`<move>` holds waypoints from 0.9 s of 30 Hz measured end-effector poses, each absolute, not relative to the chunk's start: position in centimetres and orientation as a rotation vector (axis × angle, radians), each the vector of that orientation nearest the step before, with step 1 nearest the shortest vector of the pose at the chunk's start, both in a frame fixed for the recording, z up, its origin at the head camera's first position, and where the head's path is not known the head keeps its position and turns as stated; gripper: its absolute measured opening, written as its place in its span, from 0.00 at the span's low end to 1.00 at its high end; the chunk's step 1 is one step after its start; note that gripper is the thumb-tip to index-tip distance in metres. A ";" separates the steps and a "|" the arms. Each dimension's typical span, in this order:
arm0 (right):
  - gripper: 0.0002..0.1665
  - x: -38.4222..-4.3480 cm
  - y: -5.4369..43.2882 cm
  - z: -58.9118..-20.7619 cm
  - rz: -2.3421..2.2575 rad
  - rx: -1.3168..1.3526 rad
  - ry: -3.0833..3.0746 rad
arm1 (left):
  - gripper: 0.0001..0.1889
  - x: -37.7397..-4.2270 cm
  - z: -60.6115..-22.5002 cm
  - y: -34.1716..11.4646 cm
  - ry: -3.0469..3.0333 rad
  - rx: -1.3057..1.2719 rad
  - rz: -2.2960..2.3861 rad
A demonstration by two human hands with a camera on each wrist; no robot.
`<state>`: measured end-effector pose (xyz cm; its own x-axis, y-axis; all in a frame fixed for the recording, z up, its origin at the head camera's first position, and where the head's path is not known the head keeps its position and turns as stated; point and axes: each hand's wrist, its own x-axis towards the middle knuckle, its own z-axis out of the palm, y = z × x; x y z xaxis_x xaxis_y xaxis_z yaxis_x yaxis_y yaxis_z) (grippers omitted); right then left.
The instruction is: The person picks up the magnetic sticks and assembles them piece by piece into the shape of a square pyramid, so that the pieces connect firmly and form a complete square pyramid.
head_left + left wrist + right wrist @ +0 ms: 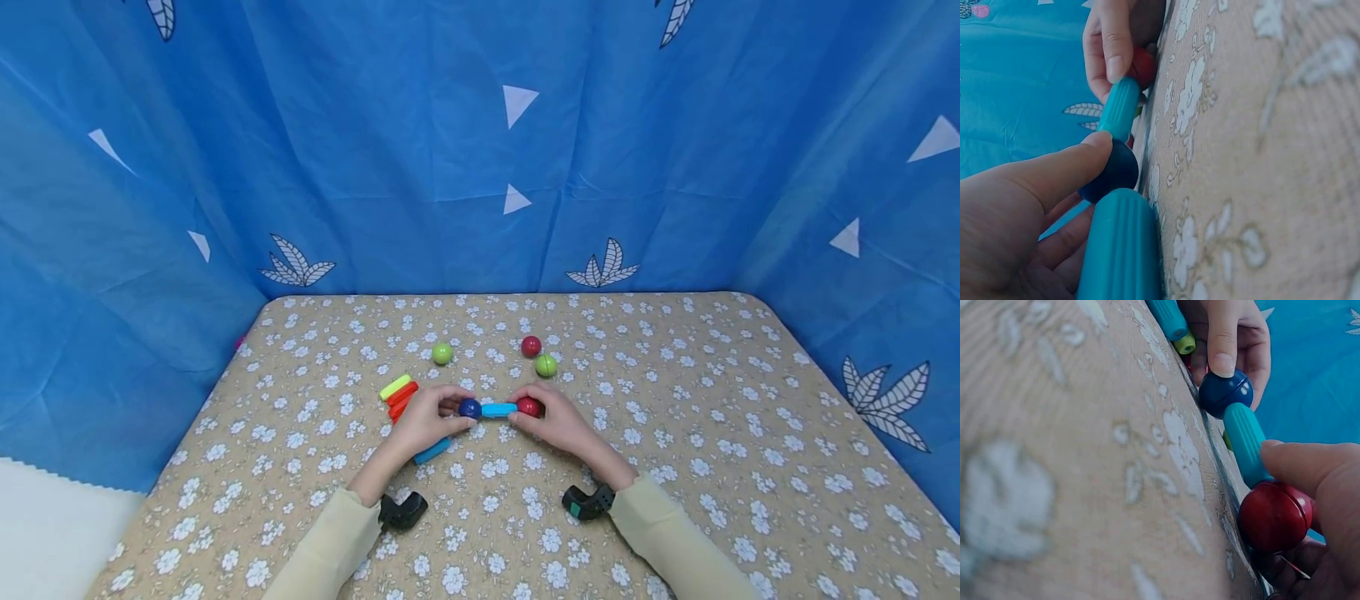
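On flowered cloth (510, 533), light-blue rod (498, 410) between dark-blue ball (470, 407), pinched by left hand (424, 419), and red ball (1272, 515), pinched by right hand (561, 419); opposed grips apparently keep parts in line.

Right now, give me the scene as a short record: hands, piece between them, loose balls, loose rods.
left hand: holds dark blue ball
right hand: holds red ball
between hands: blue rod, apparently touching both balls
loose balls: left green ball, right green ball, another red ball
loose rods: yellow-green rod, red-orange rods, another blue rod, near left hand
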<state>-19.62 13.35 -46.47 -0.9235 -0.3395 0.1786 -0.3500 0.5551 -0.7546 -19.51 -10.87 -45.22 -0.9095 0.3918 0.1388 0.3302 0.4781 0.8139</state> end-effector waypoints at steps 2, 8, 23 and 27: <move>0.11 -19.8 13.2 -46.4 1.321 0.636 -2.756 | 0.18 -19.5 -45.2 -10.9 2.649 0.646 1.432; 0.12 -20.5 12.9 -46.3 1.265 0.773 -2.774 | 0.19 -19.4 -45.5 -10.9 2.617 0.684 1.478; 0.08 -20.6 12.6 -46.2 1.345 0.681 -2.808 | 0.22 -19.2 -44.8 -11.1 2.624 0.639 1.460; 0.07 -20.5 12.6 -46.0 1.374 0.667 -2.782 | 0.19 -18.9 -44.1 -11.9 2.708 0.597 1.429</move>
